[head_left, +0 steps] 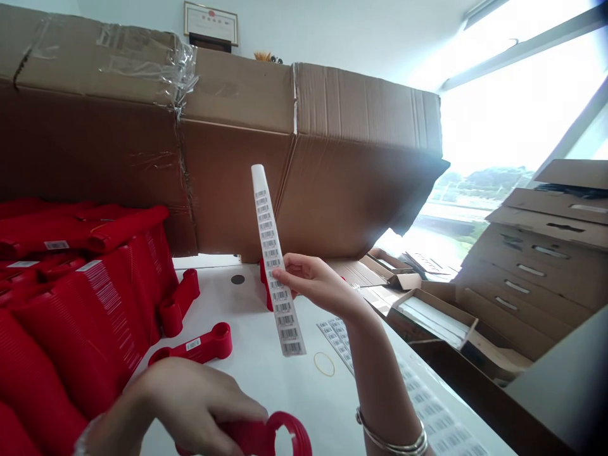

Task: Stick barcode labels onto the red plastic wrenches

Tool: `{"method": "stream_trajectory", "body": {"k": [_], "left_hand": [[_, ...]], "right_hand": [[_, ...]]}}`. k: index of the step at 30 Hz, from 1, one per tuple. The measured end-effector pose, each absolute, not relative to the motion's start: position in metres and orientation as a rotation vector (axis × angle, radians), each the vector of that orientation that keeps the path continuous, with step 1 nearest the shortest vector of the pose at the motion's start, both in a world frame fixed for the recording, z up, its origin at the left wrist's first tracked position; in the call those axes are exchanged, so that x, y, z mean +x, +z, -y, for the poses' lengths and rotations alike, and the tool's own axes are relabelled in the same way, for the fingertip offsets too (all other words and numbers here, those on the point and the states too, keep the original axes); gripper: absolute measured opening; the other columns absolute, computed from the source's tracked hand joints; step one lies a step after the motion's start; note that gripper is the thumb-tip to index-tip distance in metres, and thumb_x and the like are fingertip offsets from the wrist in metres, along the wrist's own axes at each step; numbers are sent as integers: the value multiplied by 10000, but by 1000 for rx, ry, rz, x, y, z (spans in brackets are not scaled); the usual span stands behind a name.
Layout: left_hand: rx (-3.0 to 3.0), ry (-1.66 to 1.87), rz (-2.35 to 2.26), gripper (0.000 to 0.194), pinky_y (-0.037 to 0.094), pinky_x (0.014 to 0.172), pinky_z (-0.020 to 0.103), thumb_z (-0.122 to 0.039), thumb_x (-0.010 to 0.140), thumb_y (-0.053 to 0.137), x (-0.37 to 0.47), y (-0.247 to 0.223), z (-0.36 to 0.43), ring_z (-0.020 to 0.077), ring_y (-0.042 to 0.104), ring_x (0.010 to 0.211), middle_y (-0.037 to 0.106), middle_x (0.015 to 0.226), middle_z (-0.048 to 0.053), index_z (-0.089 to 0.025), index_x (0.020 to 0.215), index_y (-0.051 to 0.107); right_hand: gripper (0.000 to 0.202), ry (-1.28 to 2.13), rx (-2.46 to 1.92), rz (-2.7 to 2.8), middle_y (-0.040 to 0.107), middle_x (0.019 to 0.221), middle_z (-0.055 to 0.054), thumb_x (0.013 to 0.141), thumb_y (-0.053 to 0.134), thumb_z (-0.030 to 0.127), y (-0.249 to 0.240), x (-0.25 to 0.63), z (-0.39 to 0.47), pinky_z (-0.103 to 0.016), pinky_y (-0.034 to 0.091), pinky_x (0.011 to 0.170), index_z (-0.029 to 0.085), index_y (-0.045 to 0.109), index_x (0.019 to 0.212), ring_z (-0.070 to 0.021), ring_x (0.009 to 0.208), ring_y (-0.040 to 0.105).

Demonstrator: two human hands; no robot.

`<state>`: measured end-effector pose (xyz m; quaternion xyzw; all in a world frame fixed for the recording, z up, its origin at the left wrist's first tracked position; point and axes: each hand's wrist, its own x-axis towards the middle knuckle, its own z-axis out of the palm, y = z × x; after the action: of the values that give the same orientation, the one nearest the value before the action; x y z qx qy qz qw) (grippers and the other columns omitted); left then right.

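Observation:
Pinched between the thumb and fingers of my right hand is a long white strip of barcode labels, held up over the table. My left hand, low in the picture, is wrapped over a red plastic part with a ring-shaped end; its other end is hidden under the hand. Just beyond lies a red part with a barcode label, and farther left a second red part. Behind the strip, another red piece is partly covered.
Stacked red parts with barcode labels fill the left side. Large cardboard boxes stand across the back. More label sheets and a rubber band lie on the white table. Cartons are piled at the right, near the window.

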<state>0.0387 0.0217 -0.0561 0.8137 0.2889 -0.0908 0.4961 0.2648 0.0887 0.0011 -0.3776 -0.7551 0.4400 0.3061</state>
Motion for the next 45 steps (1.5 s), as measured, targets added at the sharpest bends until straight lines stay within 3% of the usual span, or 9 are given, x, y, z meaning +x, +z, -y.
{"method": "stream_trajectory", "body": {"k": [3, 7, 11, 16, 20, 24, 33, 40, 45], "left_hand": [[1678, 8, -743, 183, 358, 505, 215, -385, 905, 614, 16, -36, -11, 110, 461, 543, 522, 649, -36, -233, 860, 522], [1434, 445, -771, 387, 384, 607, 235, -604, 973, 517, 0, -31, -12, 103, 430, 636, 426, 740, -42, -220, 1021, 532], [1412, 919, -877, 399, 409, 606, 233, -592, 907, 651, -1, -31, -27, 76, 365, 549, 369, 650, -87, -223, 968, 513], [1160, 1429, -1124, 506, 420, 559, 207, -607, 772, 789, 2, -22, -35, 85, 392, 503, 357, 497, -113, -209, 988, 564], [1081, 1558, -1136, 439, 382, 508, 192, -496, 742, 839, 3, -17, -31, 69, 308, 458, 322, 441, -125, -207, 862, 531], [1037, 1619, -1157, 389, 382, 495, 186, -407, 704, 869, 5, -16, -26, 56, 314, 438, 340, 424, -120, -190, 809, 562], [1048, 1601, -1077, 302, 391, 482, 199, -352, 755, 795, 4, -10, -20, 70, 334, 413, 332, 393, -106, -203, 727, 534], [1045, 1675, -1135, 344, 422, 502, 205, -405, 764, 818, -1, -8, -21, 80, 385, 441, 352, 432, -105, -212, 760, 533], [1035, 1744, -1118, 352, 434, 522, 217, -319, 765, 799, -7, -6, -20, 89, 416, 447, 340, 415, -86, -214, 630, 491]], "right_hand": [[369, 1177, -985, 2017, 646, 838, -16, 929, 656, 559, -3, 260, -89, -263, 468, 588, 197, 613, 869, -130, 700, 596], [410, 1185, -957, 2077, 592, 796, 0, 896, 686, 583, -4, 248, -86, -258, 421, 576, 190, 581, 844, -124, 694, 527], [398, 1234, -941, 2178, 557, 775, 14, 890, 706, 558, -5, 238, -84, -258, 406, 594, 182, 581, 844, -124, 705, 516], [349, 1326, -822, 2329, 587, 810, 7, 900, 715, 516, -6, 232, -80, -264, 422, 636, 181, 620, 878, -138, 741, 540], [332, 1267, -792, 2484, 640, 840, -3, 912, 702, 516, -5, 225, -74, -281, 459, 692, 188, 655, 896, -161, 794, 593], [307, 1259, -709, 2394, 686, 982, -27, 952, 664, 487, -6, 211, -67, -292, 482, 762, 200, 697, 1058, -181, 903, 625], [273, 1321, -684, 2165, 661, 910, -26, 913, 727, 448, -11, 202, -64, -276, 490, 701, 187, 646, 916, -162, 828, 603], [262, 1373, -643, 2249, 696, 969, -41, 904, 745, 414, -11, 209, -70, -290, 510, 753, 177, 674, 991, -179, 886, 639], [260, 1354, -657, 2302, 703, 1004, -48, 915, 727, 423, -10, 212, -71, -304, 526, 755, 184, 681, 1009, -198, 929, 649]]}}
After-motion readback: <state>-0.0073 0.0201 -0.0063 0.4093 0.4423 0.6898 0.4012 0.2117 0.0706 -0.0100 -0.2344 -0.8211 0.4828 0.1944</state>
